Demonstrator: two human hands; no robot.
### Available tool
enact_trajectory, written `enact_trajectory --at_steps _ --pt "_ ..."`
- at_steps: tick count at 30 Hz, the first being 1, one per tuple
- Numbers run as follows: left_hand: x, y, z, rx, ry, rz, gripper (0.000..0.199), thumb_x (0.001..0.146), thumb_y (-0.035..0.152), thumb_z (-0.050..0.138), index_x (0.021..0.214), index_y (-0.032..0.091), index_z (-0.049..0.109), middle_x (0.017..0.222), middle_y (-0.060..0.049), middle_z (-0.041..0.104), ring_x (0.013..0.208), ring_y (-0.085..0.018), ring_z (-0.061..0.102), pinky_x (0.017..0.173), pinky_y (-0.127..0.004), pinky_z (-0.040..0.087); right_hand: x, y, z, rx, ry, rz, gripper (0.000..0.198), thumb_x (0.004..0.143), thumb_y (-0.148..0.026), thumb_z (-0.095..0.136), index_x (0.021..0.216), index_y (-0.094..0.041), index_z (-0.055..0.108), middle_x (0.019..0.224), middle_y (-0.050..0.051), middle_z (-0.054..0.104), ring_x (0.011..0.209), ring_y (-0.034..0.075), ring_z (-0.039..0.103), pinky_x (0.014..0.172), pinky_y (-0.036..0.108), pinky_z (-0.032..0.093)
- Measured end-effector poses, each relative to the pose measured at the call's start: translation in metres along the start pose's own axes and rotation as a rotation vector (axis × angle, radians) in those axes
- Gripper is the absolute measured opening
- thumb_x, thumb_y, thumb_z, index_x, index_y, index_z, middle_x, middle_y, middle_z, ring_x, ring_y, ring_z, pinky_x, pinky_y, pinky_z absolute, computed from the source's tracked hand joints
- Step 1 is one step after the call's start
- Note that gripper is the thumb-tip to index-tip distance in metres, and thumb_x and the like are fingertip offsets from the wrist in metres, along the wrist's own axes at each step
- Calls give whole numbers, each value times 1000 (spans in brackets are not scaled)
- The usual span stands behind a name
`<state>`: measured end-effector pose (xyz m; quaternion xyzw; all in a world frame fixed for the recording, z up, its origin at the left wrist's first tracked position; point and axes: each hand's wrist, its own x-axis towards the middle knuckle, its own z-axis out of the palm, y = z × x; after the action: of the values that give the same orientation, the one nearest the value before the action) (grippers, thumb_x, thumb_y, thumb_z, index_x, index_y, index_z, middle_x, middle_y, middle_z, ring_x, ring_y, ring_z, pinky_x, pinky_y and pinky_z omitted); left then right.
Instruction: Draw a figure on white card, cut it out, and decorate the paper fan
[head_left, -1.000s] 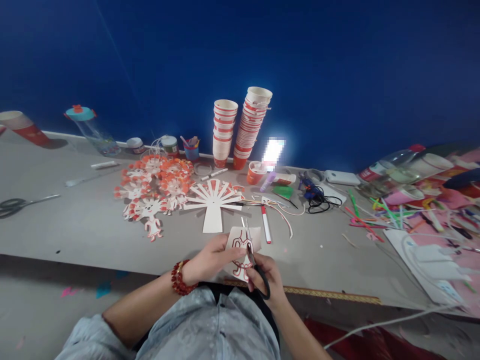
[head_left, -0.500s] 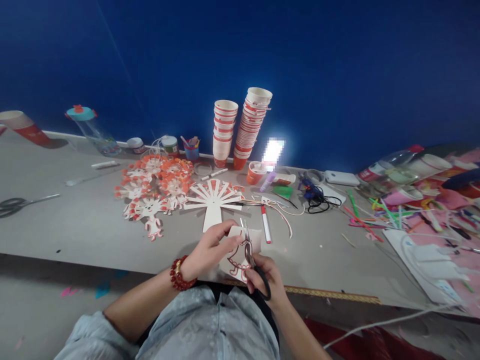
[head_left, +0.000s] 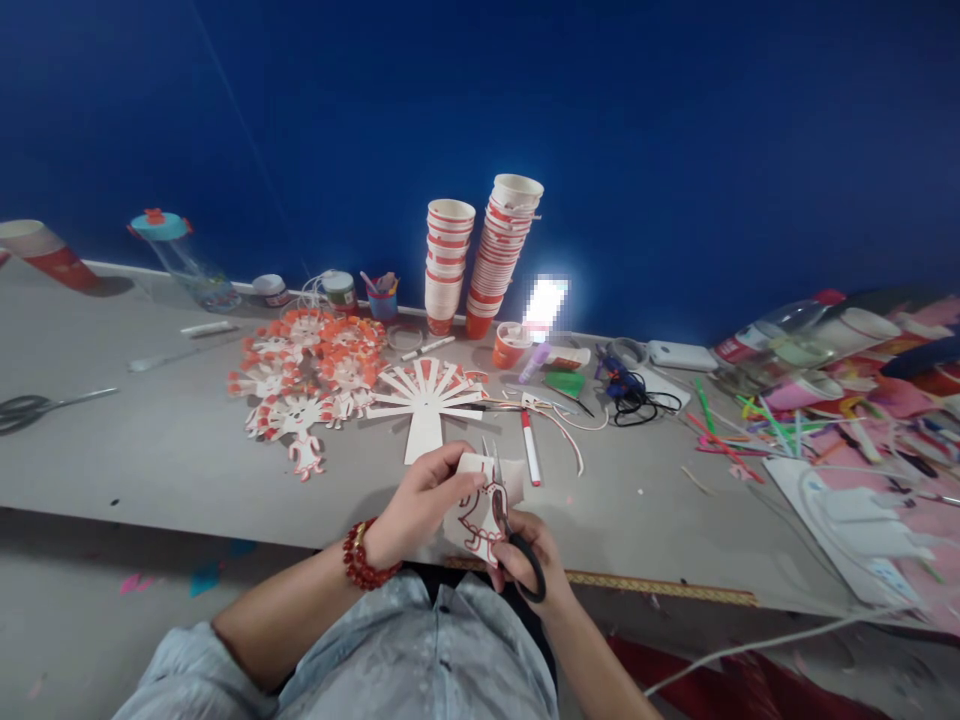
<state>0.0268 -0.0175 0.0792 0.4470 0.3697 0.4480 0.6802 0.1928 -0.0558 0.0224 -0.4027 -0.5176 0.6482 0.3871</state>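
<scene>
My left hand (head_left: 431, 497) pinches the upper left edge of a white paper piece (head_left: 472, 515) that carries a dark red outline drawing of a small figure. Black-handled scissors (head_left: 529, 565) are in my right hand (head_left: 541, 555), their blades pointing away from me across the right side of the paper. Some of the right fingers also lie against the paper's lower edge. Beyond my hands lies a white paper cutout (head_left: 425, 430) with fanned strips. To its left is a pile of orange and white paper figures (head_left: 304, 415).
Two tall stacks of paper cups (head_left: 448, 260) stand against the blue wall. A red and white marker (head_left: 530, 450) lies right of the cutout. Second scissors (head_left: 52, 405) rest at far left, and a power strip (head_left: 840, 530) with cords sits at right.
The paper and scissors have shifted very slightly, with the scissors a little lower. Both hands keep their hold.
</scene>
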Motion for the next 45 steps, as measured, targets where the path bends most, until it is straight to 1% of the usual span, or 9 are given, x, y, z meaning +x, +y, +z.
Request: enact_trajectory --at_steps 6,10,12,15,21,29,35,40,45 --pt "4 0 -2 -141 -35 -115 26 77 36 74 78 15 59 67 1 58 58 -9 51 57 -21 39 -2 -2 -5 70 -27 63 46 68 -64 68 61 -20 55 43 -3 49 34 10 41 36 21 28" --pt "5 -2 -2 -173 -48 -170 26 76 35 76 79 14 60 68 -1 61 57 -10 54 56 -22 41 -2 -6 -7 87 -26 108 42 66 -59 72 63 -19 56 46 -2 52 36 9 44 36 20 29" --pt "4 -3 -1 -180 -14 -158 27 76 35 76 79 15 59 67 0 61 56 -10 53 55 -21 41 -1 -7 -5 76 4 99 41 66 -56 74 63 -19 56 47 -2 51 36 8 41 37 19 31" --pt "0 -2 4 -155 34 -116 30 76 38 76 77 15 57 66 1 59 57 -9 52 55 -20 40 -1 -7 -1 76 44 56 44 68 -59 73 64 -18 58 49 -3 49 37 7 40 37 19 36" --pt "-4 1 6 -50 22 -8 30 80 41 71 75 15 55 66 3 55 60 -9 47 58 -20 38 0 -5 4 65 60 2 43 67 -55 77 62 -17 59 50 -3 48 36 7 39 35 20 36" --pt "-4 -1 4 15 5 11 30 83 41 66 75 16 52 64 4 50 58 -9 43 55 -20 35 0 -2 0 29 36 -37 46 69 -59 77 65 -16 60 52 -3 49 38 8 40 37 20 35" --pt "-4 -4 2 52 7 4 29 85 40 65 75 16 51 67 2 55 59 -10 47 55 -20 36 -2 7 1 64 71 -81 53 70 -68 72 66 -16 61 50 -3 46 38 8 39 37 21 33" --pt "-4 -5 1 73 1 15 28 86 40 63 75 17 52 66 1 55 58 -10 48 55 -20 36 -2 14 2 71 99 -130 47 72 -61 73 63 -17 60 51 -3 46 38 9 38 37 22 33" --pt "-3 -6 1 75 7 25 27 86 38 62 75 16 52 65 2 54 58 -9 47 55 -20 36 -2 13 4 78 125 -159 46 70 -60 76 59 -18 59 52 -3 45 39 9 36 37 23 33"
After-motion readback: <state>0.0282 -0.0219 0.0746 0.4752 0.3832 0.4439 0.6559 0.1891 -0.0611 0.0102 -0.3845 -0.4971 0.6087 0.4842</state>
